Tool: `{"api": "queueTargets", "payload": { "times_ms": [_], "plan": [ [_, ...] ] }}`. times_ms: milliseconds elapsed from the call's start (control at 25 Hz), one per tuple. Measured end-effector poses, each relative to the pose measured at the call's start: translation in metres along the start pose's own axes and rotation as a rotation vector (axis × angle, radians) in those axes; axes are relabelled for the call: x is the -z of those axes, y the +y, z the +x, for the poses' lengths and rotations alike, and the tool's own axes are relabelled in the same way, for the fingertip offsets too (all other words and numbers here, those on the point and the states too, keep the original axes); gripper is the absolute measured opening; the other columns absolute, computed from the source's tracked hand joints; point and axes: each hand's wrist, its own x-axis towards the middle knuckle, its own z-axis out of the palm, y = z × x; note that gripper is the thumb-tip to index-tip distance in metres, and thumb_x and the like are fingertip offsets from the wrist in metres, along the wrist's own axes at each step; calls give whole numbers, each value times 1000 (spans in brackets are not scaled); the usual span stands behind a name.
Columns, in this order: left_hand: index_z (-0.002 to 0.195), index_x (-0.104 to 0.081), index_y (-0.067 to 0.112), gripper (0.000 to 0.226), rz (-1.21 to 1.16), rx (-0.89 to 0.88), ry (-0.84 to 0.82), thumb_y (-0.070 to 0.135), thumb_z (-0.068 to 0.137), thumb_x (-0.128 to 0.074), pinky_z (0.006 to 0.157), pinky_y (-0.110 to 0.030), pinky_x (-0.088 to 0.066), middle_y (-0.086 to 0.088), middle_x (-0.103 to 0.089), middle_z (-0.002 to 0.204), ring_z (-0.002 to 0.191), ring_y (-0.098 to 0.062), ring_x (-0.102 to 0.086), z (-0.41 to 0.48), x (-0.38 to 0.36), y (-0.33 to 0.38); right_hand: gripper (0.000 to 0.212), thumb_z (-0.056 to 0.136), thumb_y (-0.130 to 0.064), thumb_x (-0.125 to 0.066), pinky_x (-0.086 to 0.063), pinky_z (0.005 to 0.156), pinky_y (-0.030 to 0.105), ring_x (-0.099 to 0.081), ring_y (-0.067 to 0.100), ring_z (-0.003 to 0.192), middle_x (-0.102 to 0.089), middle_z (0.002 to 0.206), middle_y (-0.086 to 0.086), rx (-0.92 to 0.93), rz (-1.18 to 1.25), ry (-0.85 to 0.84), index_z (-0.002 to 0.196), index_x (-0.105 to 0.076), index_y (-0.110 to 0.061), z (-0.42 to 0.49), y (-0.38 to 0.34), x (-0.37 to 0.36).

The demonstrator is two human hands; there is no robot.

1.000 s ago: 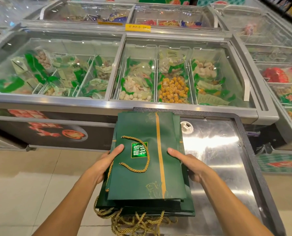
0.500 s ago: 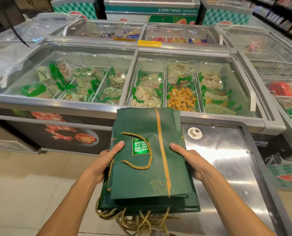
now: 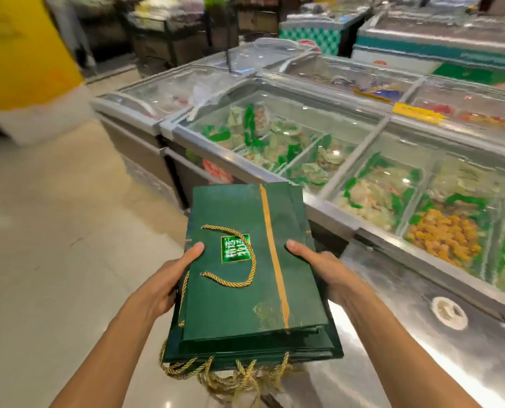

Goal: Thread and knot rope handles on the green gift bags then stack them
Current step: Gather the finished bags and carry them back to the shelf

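Observation:
A stack of flat green gift bags with a gold stripe is held in the air between both hands. My left hand grips its left edge, thumb on top. My right hand grips the right edge, thumb on top too. A gold rope handle loops over the label of the top bag. More gold rope handles hang in a bunch from the stack's near end.
A steel lid lies under and to the right of the stack. Glass-topped freezers full of packed food run along the right and far side. Beige tiled floor spreads to the left, with a yellow pillar beyond.
The stack has been lifted off the steel lid and swung left, out over the floor. The view has turned left with it. Both hands keep the same grip.

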Motion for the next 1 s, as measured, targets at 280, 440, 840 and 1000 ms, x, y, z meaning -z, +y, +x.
{"api": "queueTargets", "payload": {
  "times_ms": [280, 440, 840, 1000],
  "plan": [
    [118, -70, 8, 65, -240, -75, 317, 57, 75, -72, 92, -41, -55, -14, -75, 110, 100, -30, -73, -68, 148, -17, 54, 67, -49, -86, -60, 83, 37, -77, 21, 88, -80, 95, 6, -11, -218, -331, 106, -76, -12, 54, -24, -173],
    [116, -71, 6, 83, -364, -141, 480, 62, 56, -83, 91, -41, -55, -15, -75, 110, 101, -31, -73, -113, 232, -31, 49, 79, -50, -80, -58, 83, 36, -77, 23, 92, -80, 99, 7, -87, -343, -514, 110, -74, -13, 67, -28, -291],
    [124, -69, 9, 63, -687, -244, 791, 51, 77, -75, 105, -48, -49, -16, -71, 120, 110, -32, -69, -216, 396, -93, 73, 66, -53, -85, -60, 86, 39, -76, 29, 98, -78, 103, 14, -110, -609, -917, 115, -71, -2, 73, 8, -557],
    [122, -70, 10, 65, -806, -280, 941, 56, 77, -73, 100, -44, -51, -13, -72, 119, 109, -29, -70, -243, 435, -116, 77, 61, -55, -86, -59, 87, 40, -76, 28, 97, -78, 103, 12, -141, -732, -1094, 115, -70, -4, 77, 29, -657]
  ]
}}
